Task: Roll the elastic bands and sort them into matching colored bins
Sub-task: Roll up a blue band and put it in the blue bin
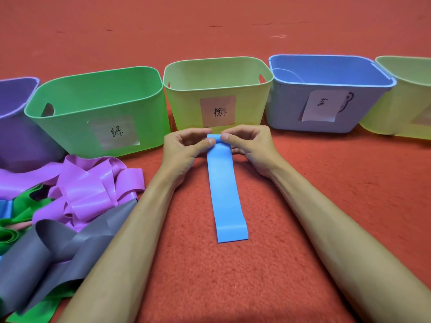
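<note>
Blue band, end pinched by hands — yellow bin behind, band pile left

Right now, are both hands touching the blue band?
Touching. The head view shows the left hand and the right hand each pinching the far, folded-over end of the blue band.

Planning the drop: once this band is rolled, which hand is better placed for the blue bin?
Probably the right hand: both pinch the blue band, but the blue bin stands rightward; the left hand must cross over.
</note>
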Demonstrator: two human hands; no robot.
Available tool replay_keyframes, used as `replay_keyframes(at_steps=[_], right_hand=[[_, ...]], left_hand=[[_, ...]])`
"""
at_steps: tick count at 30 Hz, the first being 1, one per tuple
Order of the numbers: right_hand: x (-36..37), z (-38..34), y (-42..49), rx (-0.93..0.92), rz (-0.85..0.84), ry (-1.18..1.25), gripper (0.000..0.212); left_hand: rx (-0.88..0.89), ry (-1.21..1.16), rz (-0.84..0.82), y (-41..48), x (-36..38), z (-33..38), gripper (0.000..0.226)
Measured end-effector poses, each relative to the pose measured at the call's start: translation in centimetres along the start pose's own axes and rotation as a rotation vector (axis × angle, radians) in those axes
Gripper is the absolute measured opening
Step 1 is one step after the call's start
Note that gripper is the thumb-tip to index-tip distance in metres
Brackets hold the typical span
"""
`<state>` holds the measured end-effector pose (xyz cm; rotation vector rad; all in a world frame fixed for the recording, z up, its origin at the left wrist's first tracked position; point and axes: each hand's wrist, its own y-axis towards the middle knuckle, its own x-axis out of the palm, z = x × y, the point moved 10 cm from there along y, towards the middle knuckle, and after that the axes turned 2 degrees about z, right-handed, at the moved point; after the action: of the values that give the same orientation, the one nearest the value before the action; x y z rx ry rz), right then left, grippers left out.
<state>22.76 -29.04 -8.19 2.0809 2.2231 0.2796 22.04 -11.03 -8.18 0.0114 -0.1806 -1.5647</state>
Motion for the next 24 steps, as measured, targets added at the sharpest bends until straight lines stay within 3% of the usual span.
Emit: replay_keyframes(at_steps=[5,11,15,20,24], right_hand=[[-0.4,0.2,-0.1,0.011,0.022,0.039,0.013],[-0.1,0.1,-0.1,0.002,-0.007,0.031,0.014],[0.4,0.2,-0.1,0.031,-0.029,0.058,0.001],[0.5,-0.5,-0.3,-0.029,-0.026,-0.048,0.003],[0.2,-0.9,-0.4,-0.062,-0.022,-0.027,0.002]], left_hand=[[-0.062,-0.068,-0.013,0.1,0.4,-0.2,0.005],[-0.064,-0.051,-0.025,0.2,0.1,-0.4,0.008],[-0.049,-0.057,-0.025,0.2,0.0,-0.4,0.012],[-0.021,-0.039,-0.039,0.1,0.1,-0.2,0.019],[0.02,0.054,-0.08,0.1,0.7,0.1,0.009]])
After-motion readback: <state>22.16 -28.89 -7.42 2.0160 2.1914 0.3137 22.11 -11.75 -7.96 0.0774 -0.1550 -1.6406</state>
